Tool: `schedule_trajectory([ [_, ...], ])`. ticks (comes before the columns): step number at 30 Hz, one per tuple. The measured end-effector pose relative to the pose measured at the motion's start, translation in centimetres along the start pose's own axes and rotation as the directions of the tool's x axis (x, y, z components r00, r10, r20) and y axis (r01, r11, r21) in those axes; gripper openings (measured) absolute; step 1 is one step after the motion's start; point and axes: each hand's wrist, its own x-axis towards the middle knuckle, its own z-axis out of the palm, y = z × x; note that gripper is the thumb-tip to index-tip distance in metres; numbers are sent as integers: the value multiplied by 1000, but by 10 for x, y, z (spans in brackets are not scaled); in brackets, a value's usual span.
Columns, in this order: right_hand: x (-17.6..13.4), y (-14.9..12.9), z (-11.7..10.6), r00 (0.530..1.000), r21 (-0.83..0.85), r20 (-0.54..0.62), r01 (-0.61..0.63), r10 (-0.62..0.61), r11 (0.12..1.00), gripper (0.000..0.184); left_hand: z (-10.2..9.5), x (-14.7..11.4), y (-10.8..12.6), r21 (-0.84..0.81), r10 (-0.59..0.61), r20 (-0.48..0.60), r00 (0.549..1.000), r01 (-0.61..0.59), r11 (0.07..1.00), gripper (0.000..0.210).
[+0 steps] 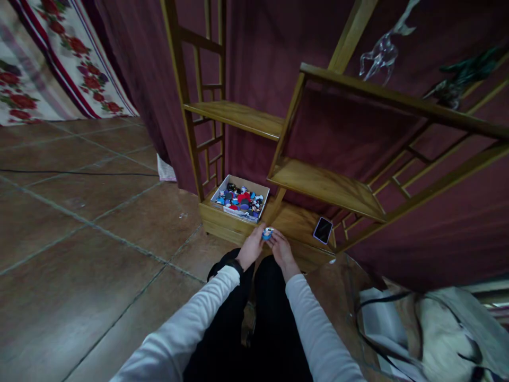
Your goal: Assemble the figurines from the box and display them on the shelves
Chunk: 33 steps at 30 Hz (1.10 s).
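Note:
Between the fingertips of both hands is a small, roundish blue-and-white trinket [268, 233], too small to name more exactly. My left hand [252, 248] pinches it from the left, and a dark band circles that wrist. From the other side, the fingers of my right hand [281, 248] close on it. Just beyond the hands, a shallow cardboard box [264, 204] stands on the low wooden base of a shelf unit. Small trinkets [240, 201] in red, blue, white, purple and black fill it in a jumble.
Right of my hands a phone [323, 230] lies on the shelf base. Wooden shelves [238, 118] rise ahead, with a clear glass animal figurine [382, 55] and a dark green figurine [457, 79] higher up. A pale bag [445, 329] rests at lower right. A cable [79, 173] crosses the tiled floor.

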Motion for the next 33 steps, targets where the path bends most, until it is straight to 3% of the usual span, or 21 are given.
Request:
schedule_trajectory([
  [3,-1,1,3,1000,-53,20,20,-19,998,30,2,9,-12,-262,-183,-28,983,169,950,57],
  [8,-1,2,4,999,-104,19,48,-46,993,37,1,16,-23,-627,-313,50,949,273,729,45],
  [11,-1,3,4,999,-121,28,46,-43,992,38,-4,14,-24,-712,-361,132,923,342,614,39],
  [15,-2,4,5,998,-128,21,61,-59,990,36,-10,13,-20,-759,-379,179,908,373,533,40],
  [23,-7,0,11,991,-140,-19,125,-129,982,34,-16,13,-10,-750,-385,233,893,417,513,45],
  [29,-10,-3,12,991,-198,3,132,-134,971,31,-12,14,-9,-757,-353,190,916,366,541,47],
  [33,-10,-3,10,991,-189,28,133,-130,973,31,-7,13,-11,-718,-356,133,925,338,609,43],
])
